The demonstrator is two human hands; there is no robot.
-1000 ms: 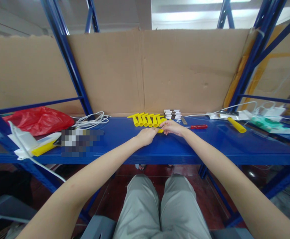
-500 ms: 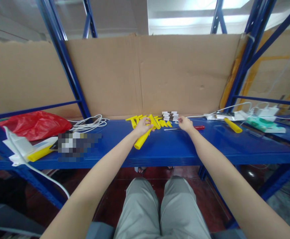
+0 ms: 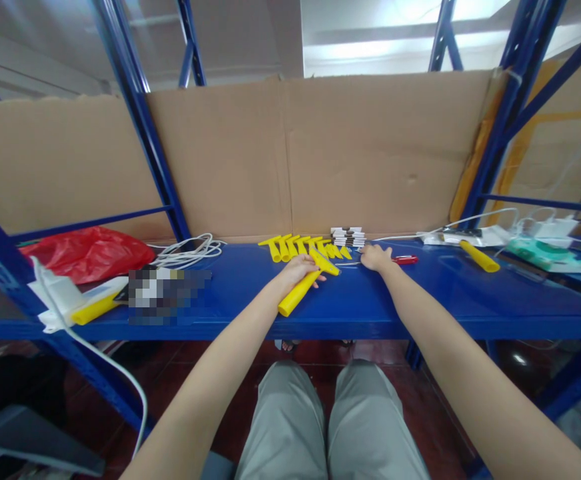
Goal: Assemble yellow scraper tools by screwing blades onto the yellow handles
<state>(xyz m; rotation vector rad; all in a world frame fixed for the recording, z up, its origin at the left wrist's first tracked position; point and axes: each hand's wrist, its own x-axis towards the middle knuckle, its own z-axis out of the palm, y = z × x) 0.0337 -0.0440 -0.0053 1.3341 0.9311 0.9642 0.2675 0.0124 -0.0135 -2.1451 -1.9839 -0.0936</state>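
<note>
My left hand (image 3: 300, 270) is closed around a yellow T-shaped plastic handle (image 3: 298, 293). Its round grip points towards me and its crosspiece faces away, just above the blue shelf. My right hand (image 3: 375, 257) is down at the shelf with curled fingers, over the middle of a screwdriver with a red handle (image 3: 405, 259). The screwdriver's thin shaft shows to the left of that hand. What the right fingertips pinch, if anything, is hidden. Behind my left hand lies a row of several similar yellow T-shaped handles (image 3: 284, 248). A stack of small white pieces (image 3: 348, 237) stands behind my right hand.
Cardboard (image 3: 230, 160) walls off the back of the blue shelf (image 3: 240, 287). To the left are a red plastic bag (image 3: 90, 255), coiled white cable (image 3: 190, 251) and a blurred-out item. On the right lie another yellow handle (image 3: 479, 257) and a green-and-white packet (image 3: 548, 257).
My left hand has drawn the yellow handle nearer to me, away from the row. My right hand has come down from beside the white stack onto the screwdriver's place. The view has shifted slightly.
</note>
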